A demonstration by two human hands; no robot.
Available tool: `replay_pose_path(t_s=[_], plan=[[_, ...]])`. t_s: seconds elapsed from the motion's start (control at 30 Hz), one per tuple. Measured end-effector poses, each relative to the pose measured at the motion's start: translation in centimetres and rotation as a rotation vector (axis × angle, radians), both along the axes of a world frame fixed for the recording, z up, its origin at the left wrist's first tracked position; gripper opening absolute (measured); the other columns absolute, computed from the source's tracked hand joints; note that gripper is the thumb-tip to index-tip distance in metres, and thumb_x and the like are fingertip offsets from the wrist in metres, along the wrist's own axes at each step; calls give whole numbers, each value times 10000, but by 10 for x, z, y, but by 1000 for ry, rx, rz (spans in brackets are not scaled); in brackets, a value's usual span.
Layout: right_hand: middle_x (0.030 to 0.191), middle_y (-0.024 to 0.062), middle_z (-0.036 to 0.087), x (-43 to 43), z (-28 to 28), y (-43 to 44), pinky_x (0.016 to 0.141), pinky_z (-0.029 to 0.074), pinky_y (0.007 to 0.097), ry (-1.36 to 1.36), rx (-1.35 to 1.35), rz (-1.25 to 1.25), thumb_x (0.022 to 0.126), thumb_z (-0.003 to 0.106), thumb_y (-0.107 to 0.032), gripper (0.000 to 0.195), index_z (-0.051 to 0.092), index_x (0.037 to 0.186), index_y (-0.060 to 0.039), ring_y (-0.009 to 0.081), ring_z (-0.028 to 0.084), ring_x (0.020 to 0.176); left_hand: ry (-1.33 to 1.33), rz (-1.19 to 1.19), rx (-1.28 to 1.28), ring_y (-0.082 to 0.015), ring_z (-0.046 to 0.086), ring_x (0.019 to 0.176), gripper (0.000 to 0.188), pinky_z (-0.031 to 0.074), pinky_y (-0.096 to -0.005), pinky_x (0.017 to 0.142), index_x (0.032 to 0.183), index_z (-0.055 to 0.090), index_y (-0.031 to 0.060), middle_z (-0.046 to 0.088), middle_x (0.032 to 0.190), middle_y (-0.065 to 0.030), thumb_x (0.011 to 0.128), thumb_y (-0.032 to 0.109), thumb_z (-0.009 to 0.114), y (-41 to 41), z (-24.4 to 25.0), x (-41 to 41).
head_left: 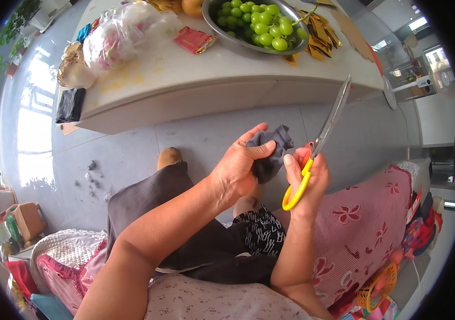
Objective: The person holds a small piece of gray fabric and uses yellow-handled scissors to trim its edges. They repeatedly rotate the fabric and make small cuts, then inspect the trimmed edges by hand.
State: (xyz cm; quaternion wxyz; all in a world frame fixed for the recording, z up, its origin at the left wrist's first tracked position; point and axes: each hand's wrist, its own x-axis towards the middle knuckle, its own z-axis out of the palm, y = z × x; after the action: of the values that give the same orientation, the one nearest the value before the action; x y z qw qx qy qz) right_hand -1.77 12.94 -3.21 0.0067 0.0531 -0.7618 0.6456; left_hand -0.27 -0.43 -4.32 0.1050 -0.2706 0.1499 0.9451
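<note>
My left hand (239,160) grips a bunched piece of dark grey cloth (268,172) between thumb and fingers, its top edge folded. A pair of scissors (331,112) with yellow and red handles sits in my right hand (311,180). Their long metal blades point up and away from me, nearly closed together. My right thumb tip is close to the cloth; whether it touches is unclear. A larger dark grey garment (147,204) drapes over my left leg. Beside it show black shorts with white lettering (261,232).
Ahead stands a pale table (163,86) bearing a metal bowl (227,38) of green grapes (267,24), a red packet (194,39) and a clear plastic bag (119,36). Dark scraps (93,180) dot the tiled floor. A pink floral cover (355,220) and an orange basket (377,286) are on my right.
</note>
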Motion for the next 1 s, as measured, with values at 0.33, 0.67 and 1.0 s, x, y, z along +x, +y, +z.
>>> replay_pose_path(t_s=[0.33,0.67,1.0], plan=[[692,-15,493,8,4,10,515,367,180,-424,33,480,737,753,-402,474,511,825,-4,43,423,598,129,374,-112,-215,588,990,520,483,-362,876,1325,378,90,572,1134,-109,851,-9,566,-57,5,-14],[658,14,478,12,7,-3,406,266,160,-483,97,485,606,711,-642,743,526,870,27,25,355,492,179,442,-121,-229,591,964,591,487,-366,872,1356,325,79,570,1124,-127,835,-6,592,-75,13,-12],[679,26,473,10,7,-1,411,266,150,-508,84,487,615,706,-642,744,522,864,35,29,363,523,205,411,-139,-226,570,1008,619,447,-360,921,1366,310,61,566,1142,-129,825,3,605,-72,12,-12]])
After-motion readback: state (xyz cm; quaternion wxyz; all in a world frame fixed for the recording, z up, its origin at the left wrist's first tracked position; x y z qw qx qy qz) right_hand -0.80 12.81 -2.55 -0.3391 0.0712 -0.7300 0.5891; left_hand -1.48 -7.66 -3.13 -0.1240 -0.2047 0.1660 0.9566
